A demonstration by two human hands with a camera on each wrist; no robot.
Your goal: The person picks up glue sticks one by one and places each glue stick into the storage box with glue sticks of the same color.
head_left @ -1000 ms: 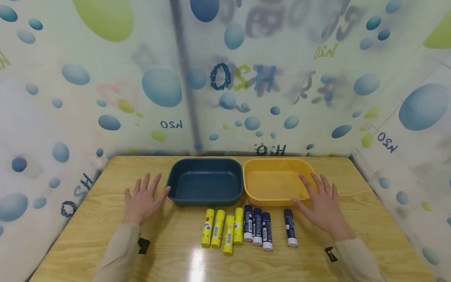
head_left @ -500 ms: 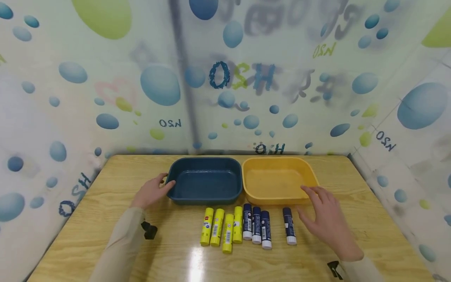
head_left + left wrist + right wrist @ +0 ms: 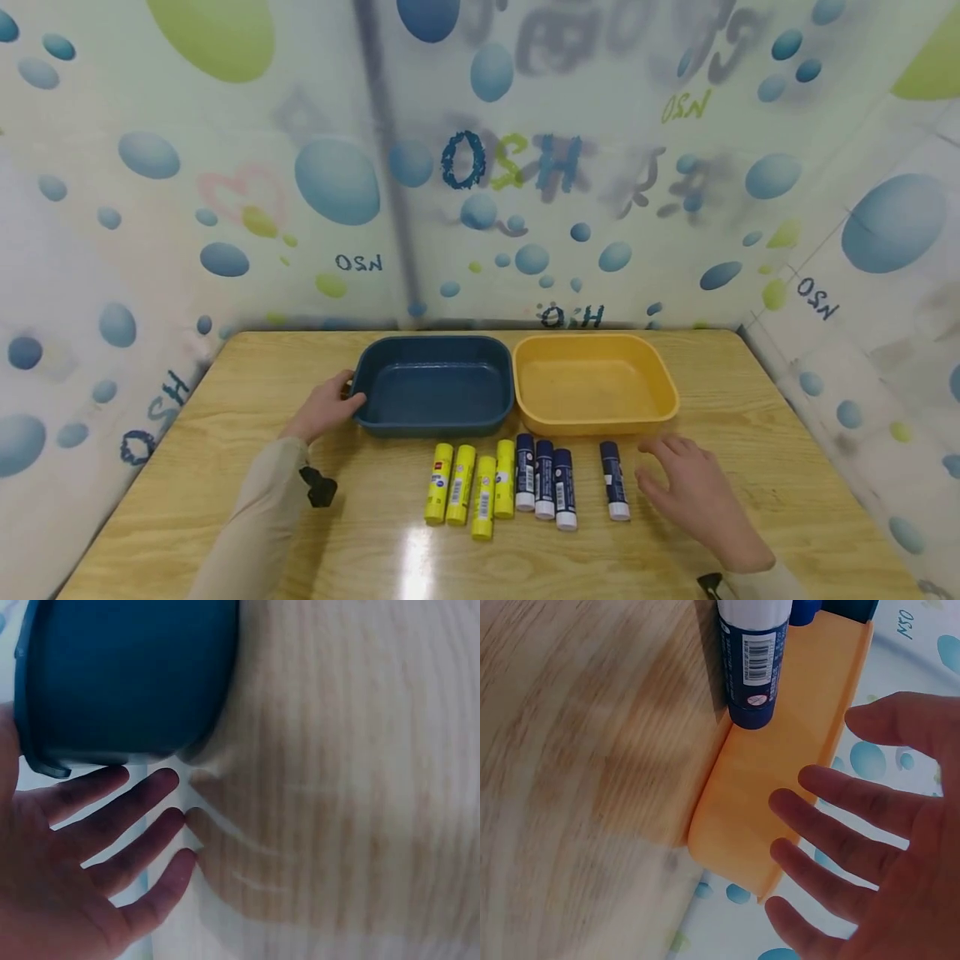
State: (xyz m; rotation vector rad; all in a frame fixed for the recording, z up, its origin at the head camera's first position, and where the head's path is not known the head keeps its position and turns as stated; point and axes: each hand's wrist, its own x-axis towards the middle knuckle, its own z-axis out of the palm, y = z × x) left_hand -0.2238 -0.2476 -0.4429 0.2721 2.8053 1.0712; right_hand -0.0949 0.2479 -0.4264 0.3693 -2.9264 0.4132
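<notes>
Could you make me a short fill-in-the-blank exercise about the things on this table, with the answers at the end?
1. The tray beside the left hand is coloured ____.
2. The yellow glue sticks number ____.
3. One navy glue stick lies apart from the other ____ navy ones.
4. That lone stick is nearest the person's ____ hand.

Missing words: blue; four; three; right.

A booth is suggested: a wood-grain desk (image 3: pixel 525 571) is enclosed on three sides by pale walls (image 3: pixel 435 242) printed with bubbles (image 3: pixel 337 182) and mirrored "H2O" lettering (image 3: pixel 465 160); the wider premises cannot be identified.
</notes>
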